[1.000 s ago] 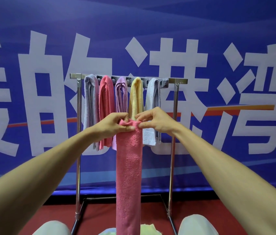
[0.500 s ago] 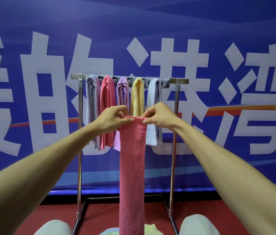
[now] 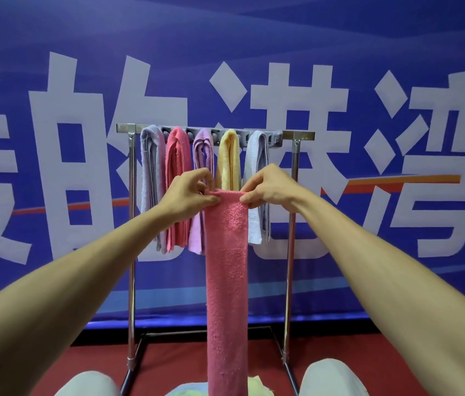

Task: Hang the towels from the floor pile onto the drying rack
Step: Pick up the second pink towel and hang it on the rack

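Now — both hands raised at the top edge of the pink towel [image 3: 227, 267]. Grip: left hand [image 3: 188, 195] pinches its left corner, right hand [image 3: 268, 190] the right corner. Towel hangs straight, long axis vertical, lower end dropping out of view by the floor pile [image 3: 256, 386]. It hangs nearer the person than the drying rack [image 3: 299, 135], top edge below the bar. Five hung towels [image 3: 178, 167] fill the bar from its left end; bare room shows only toward the right end — right hand's side. Judgement: lift above the bar, shift right, drape over.
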